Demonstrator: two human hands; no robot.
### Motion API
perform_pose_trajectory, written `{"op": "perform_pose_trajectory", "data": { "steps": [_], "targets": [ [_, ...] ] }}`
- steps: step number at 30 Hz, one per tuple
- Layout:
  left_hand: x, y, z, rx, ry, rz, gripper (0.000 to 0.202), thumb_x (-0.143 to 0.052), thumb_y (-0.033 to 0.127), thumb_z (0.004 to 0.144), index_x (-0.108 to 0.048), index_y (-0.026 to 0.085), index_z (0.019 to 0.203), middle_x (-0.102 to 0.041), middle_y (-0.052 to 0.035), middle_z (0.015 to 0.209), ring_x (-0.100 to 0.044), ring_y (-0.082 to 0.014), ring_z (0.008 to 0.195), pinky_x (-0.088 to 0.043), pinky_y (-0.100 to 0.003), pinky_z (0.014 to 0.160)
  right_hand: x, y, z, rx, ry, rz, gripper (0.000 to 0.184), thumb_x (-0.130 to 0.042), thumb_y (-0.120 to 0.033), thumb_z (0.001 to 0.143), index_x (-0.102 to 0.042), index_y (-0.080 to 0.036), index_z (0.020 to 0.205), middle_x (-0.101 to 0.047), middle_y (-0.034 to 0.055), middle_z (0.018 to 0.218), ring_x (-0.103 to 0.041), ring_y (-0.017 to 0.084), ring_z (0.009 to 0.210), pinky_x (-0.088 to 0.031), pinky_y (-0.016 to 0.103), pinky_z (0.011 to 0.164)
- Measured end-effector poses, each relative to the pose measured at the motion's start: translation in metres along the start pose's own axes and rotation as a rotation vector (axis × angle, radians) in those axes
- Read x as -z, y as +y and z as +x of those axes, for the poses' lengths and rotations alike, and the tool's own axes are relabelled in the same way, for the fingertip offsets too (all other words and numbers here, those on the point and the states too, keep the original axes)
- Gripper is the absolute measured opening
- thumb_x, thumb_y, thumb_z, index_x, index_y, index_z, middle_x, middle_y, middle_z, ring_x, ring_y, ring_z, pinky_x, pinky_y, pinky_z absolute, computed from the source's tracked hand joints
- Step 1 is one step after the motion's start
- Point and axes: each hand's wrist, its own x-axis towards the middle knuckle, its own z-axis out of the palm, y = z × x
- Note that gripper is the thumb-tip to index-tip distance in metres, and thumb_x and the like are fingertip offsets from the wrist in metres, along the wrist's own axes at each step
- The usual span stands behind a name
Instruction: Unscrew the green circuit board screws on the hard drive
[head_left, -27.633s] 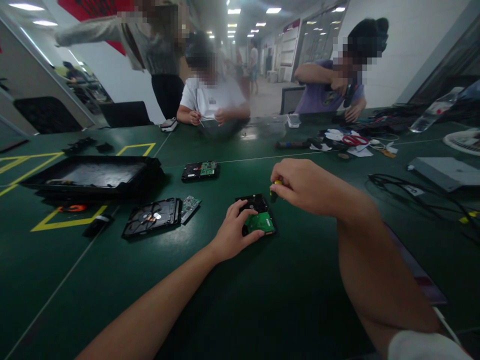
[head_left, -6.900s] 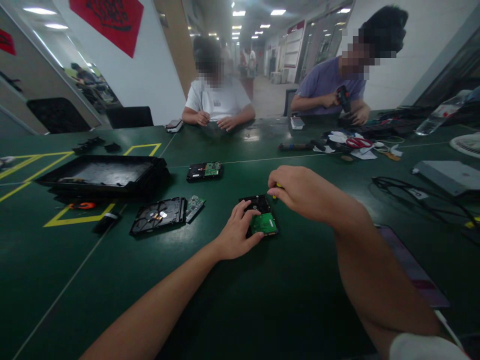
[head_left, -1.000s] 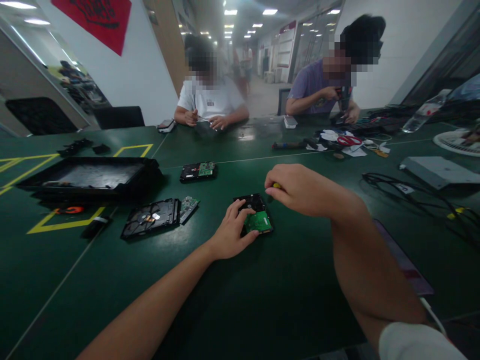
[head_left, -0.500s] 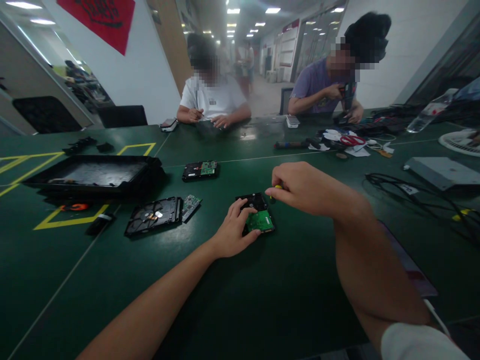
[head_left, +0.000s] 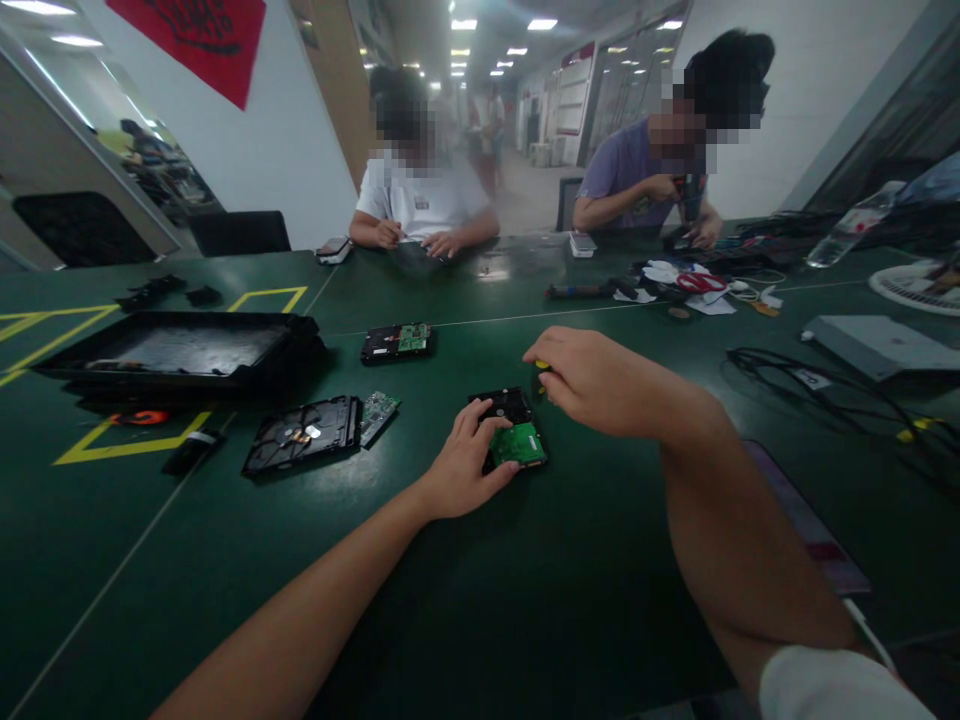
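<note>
The drive (head_left: 504,404) lies flat on the green surface (head_left: 525,600), directly in front of the person, with its green board (head_left: 519,444) facing up. The left hand (head_left: 461,470) grips the drive from the near left side, with the fingers on top and the thumb at the edge, and keeps it steady. The right hand (head_left: 592,380) is closed around a screwdriver (head_left: 541,365) at the far right corner of the drive. Only a little of the yellow handle shows, and the tip is hidden under the hand, so I cannot tell which screw it meets, or if it sits in one. The board is not yet off this drive, so the unscrewing seems to be in the middle. To the left, another drive (head_left: 300,435) lies open with its loose board (head_left: 379,410) just beside it, probably already finished. A third drive (head_left: 397,342), further back, has its board on and seems untouched.
</note>
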Motion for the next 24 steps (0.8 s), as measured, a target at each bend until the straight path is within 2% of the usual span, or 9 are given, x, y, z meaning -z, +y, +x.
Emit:
{"op": "perform_pose_trajectory", "data": {
  "steps": [3, 5, 9, 12, 16, 19, 24],
  "targets": [
    [0.0, 0.001, 0.0, 0.002, 0.004, 0.0, 0.053, -0.066, 0.045, 0.097, -0.049, 0.024, 0.142, -0.028, -0.0165, 0.164, -0.019, -0.0391, 0.158, -0.025, -0.063, 0.126, 0.002, 0.001, -0.001, -0.02, -0.002, 0.007, 0.029, -0.049, -0.009, 0.097, -0.069, -0.011, 0.118, -0.071, 0.0149, 0.112, -0.064, 0.025, 0.104, -0.043, 0.033, 0.093],
    [0.0, 0.001, -0.001, 0.006, 0.004, -0.005, 0.053, -0.067, 0.044, 0.096, -0.049, 0.024, 0.142, -0.028, -0.0163, 0.165, -0.019, -0.0391, 0.158, -0.026, -0.063, 0.126, 0.004, 0.0, -0.001, -0.04, -0.007, 0.029, 0.025, -0.051, -0.013, 0.098, -0.069, -0.013, 0.116, -0.071, 0.0123, 0.107, -0.064, 0.023, 0.096, -0.043, 0.032, 0.088],
    [-0.001, 0.0, -0.001, 0.006, 0.01, -0.005, 0.054, -0.068, 0.043, 0.096, -0.049, 0.026, 0.143, -0.028, -0.0153, 0.165, -0.019, -0.0396, 0.158, -0.026, -0.065, 0.125, 0.008, -0.004, -0.001, -0.077, 0.003, 0.031, 0.013, -0.059, -0.023, 0.097, -0.069, -0.014, 0.099, -0.069, 0.0097, 0.096, -0.061, 0.021, 0.085, -0.041, 0.031, 0.079],
    [0.0, 0.0, -0.001, 0.001, 0.016, -0.005, 0.054, -0.068, 0.044, 0.096, -0.048, 0.025, 0.143, -0.029, -0.0159, 0.165, -0.02, -0.0397, 0.158, -0.026, -0.064, 0.125, 0.008, -0.007, -0.001, -0.108, 0.016, -0.004, 0.01, -0.061, -0.022, 0.095, -0.067, -0.014, 0.093, -0.068, 0.0109, 0.096, -0.06, 0.022, 0.086, -0.04, 0.031, 0.079],
    [0.0, 0.001, -0.001, 0.007, 0.002, -0.008, 0.054, -0.067, 0.043, 0.096, -0.049, 0.024, 0.143, -0.028, -0.0162, 0.165, -0.019, -0.0392, 0.158, -0.026, -0.062, 0.126, 0.004, -0.006, 0.001, -0.103, 0.023, -0.015, 0.011, -0.057, -0.02, 0.098, -0.067, -0.015, 0.1, -0.069, 0.011, 0.102, -0.062, 0.022, 0.089, -0.039, 0.032, 0.079],
    [0.0, 0.001, 0.0, 0.007, 0.013, -0.012, 0.054, -0.068, 0.043, 0.096, -0.049, 0.025, 0.143, -0.029, -0.0154, 0.165, -0.019, -0.039, 0.158, -0.026, -0.063, 0.126, 0.001, -0.003, 0.002, -0.087, -0.003, -0.006, 0.016, -0.053, -0.021, 0.102, -0.067, -0.015, 0.099, -0.071, 0.0101, 0.1, -0.062, 0.021, 0.086, -0.039, 0.031, 0.078],
    [-0.001, 0.001, 0.0, -0.005, 0.017, -0.016, 0.052, -0.067, 0.044, 0.096, -0.05, 0.025, 0.142, -0.029, -0.0156, 0.164, -0.02, -0.039, 0.158, -0.026, -0.063, 0.126, -0.006, 0.001, 0.002, -0.006, -0.002, 0.016, 0.022, -0.05, -0.011, 0.099, -0.07, -0.012, 0.11, -0.072, 0.0142, 0.107, -0.064, 0.025, 0.1, -0.043, 0.033, 0.087]
  ]
}}
